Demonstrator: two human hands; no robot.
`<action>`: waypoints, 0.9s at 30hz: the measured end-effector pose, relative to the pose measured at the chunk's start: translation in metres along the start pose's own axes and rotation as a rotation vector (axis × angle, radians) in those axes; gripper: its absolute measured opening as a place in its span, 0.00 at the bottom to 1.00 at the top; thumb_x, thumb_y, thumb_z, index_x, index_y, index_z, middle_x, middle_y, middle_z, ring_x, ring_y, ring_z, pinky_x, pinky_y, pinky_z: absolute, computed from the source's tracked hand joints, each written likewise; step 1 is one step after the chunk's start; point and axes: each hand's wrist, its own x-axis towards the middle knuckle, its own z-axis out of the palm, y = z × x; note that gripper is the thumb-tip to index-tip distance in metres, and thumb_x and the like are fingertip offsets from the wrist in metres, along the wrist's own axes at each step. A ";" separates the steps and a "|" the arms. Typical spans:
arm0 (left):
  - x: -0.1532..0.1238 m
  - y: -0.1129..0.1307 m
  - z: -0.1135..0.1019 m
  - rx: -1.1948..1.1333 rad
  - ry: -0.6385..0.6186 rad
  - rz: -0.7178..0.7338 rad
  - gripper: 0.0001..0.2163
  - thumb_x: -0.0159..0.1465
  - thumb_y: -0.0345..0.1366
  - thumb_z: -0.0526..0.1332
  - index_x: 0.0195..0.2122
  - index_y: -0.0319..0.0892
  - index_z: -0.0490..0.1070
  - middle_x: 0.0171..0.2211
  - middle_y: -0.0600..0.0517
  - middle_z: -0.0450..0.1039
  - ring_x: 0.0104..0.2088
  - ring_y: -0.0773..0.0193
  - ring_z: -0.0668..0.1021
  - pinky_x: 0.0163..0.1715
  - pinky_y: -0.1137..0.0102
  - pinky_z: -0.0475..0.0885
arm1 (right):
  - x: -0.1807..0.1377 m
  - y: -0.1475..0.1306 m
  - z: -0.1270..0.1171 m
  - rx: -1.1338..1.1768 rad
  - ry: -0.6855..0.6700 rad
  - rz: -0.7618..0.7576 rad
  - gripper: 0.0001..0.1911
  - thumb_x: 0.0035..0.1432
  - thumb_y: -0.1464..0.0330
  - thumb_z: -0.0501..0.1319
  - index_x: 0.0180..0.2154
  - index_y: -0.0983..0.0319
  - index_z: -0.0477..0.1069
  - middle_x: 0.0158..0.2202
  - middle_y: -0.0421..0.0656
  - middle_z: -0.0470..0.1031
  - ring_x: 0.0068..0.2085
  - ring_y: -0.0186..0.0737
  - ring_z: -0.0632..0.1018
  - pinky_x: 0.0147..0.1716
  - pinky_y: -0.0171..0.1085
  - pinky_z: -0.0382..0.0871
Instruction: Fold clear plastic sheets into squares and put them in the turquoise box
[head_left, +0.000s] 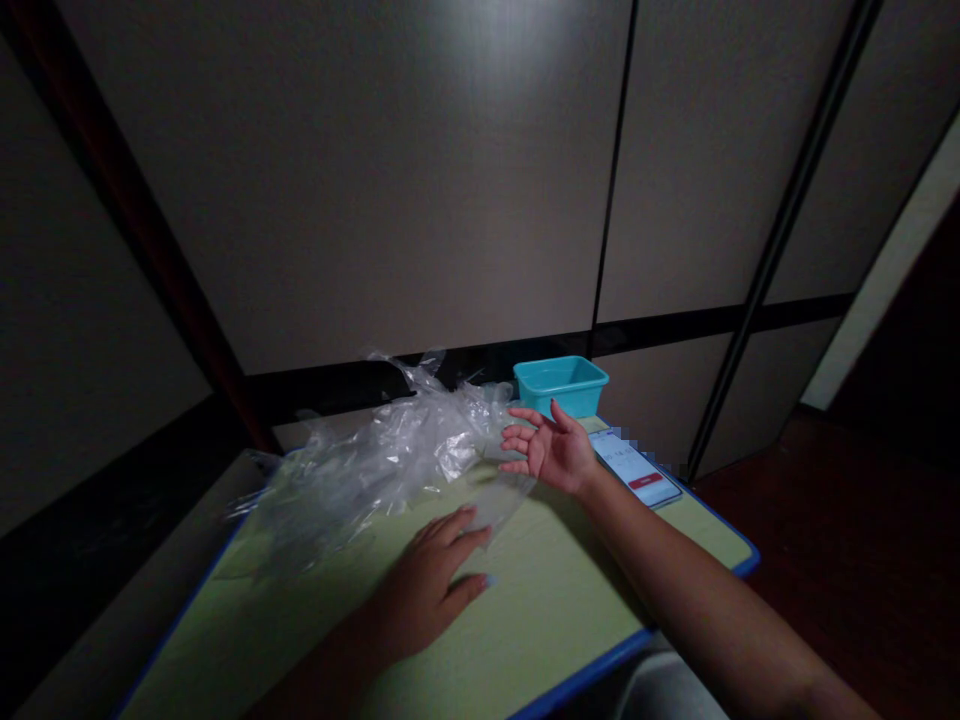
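Pale-green, blue-edged tabletop (570, 590), backed by grey-brown panels (420, 190) | crumpled clear-plastic pile (409, 450) heaped rear left; 1 flat, clear-plastic sheet (501, 502) laid between left hand (431, 580) and right hand (556, 455) | each grip spread apart, nothing clamped | sheet-smoothing judged in hand; light edge pinch likely called for next

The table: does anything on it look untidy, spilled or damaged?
The clear plastic lies in a loose, crumpled heap and seems to reach past the left edge of the table, so it looks untidy. I see no spill or damage; the turquoise container stands upright.
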 end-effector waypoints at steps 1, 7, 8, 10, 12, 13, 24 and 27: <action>0.000 0.000 0.000 0.007 -0.011 0.002 0.20 0.61 0.42 0.56 0.55 0.49 0.61 0.60 0.50 0.55 0.59 0.55 0.59 0.56 0.59 0.57 | 0.000 0.000 0.001 0.000 0.000 0.001 0.31 0.60 0.51 0.36 0.47 0.63 0.65 0.42 0.49 0.74 0.44 0.43 0.73 0.46 0.51 0.63; 0.000 -0.001 0.001 0.054 -0.080 -0.007 0.21 0.63 0.44 0.52 0.58 0.53 0.57 0.62 0.50 0.49 0.61 0.53 0.53 0.56 0.53 0.53 | -0.002 -0.003 0.009 -0.046 0.055 0.021 0.34 0.60 0.51 0.35 0.48 0.68 0.66 0.55 0.54 0.63 0.55 0.43 0.66 0.53 0.47 0.56; 0.000 0.000 0.001 0.057 -0.094 -0.013 0.21 0.64 0.44 0.52 0.58 0.54 0.55 0.62 0.50 0.48 0.62 0.54 0.52 0.56 0.52 0.52 | -0.002 -0.003 0.010 -0.057 0.066 0.025 0.35 0.60 0.50 0.34 0.48 0.67 0.66 0.56 0.54 0.62 0.55 0.43 0.65 0.53 0.47 0.56; 0.000 0.001 0.000 0.057 -0.117 -0.025 0.21 0.64 0.44 0.51 0.59 0.55 0.54 0.63 0.50 0.47 0.62 0.55 0.51 0.56 0.52 0.51 | -0.003 -0.003 0.011 -0.074 0.076 0.028 0.36 0.59 0.50 0.33 0.49 0.67 0.65 0.57 0.53 0.61 0.56 0.43 0.65 0.53 0.46 0.56; -0.001 0.002 -0.001 0.057 -0.138 -0.037 0.22 0.64 0.45 0.51 0.59 0.55 0.54 0.63 0.50 0.46 0.62 0.55 0.50 0.56 0.51 0.50 | -0.003 -0.003 0.012 -0.076 0.064 0.022 0.36 0.59 0.50 0.33 0.49 0.67 0.65 0.57 0.53 0.61 0.55 0.42 0.65 0.54 0.46 0.56; -0.001 0.003 -0.001 0.059 -0.147 -0.044 0.22 0.64 0.45 0.51 0.59 0.55 0.54 0.63 0.49 0.46 0.62 0.55 0.50 0.56 0.51 0.50 | -0.003 -0.004 0.012 -0.077 0.057 0.021 0.36 0.60 0.50 0.32 0.50 0.68 0.65 0.57 0.53 0.61 0.55 0.42 0.66 0.54 0.45 0.55; 0.000 0.005 -0.004 0.067 -0.190 -0.063 0.21 0.64 0.48 0.50 0.58 0.58 0.54 0.63 0.50 0.47 0.62 0.53 0.49 0.56 0.47 0.46 | -0.005 -0.004 0.008 -0.100 0.105 0.032 0.36 0.61 0.52 0.32 0.50 0.68 0.65 0.50 0.54 0.69 0.49 0.40 0.72 0.52 0.45 0.59; 0.000 0.005 -0.005 0.072 -0.201 -0.067 0.21 0.64 0.48 0.50 0.58 0.58 0.53 0.63 0.49 0.46 0.62 0.54 0.48 0.56 0.47 0.46 | -0.004 -0.004 0.005 -0.066 0.111 0.020 0.33 0.62 0.55 0.34 0.49 0.69 0.66 0.45 0.53 0.73 0.44 0.39 0.75 0.51 0.44 0.60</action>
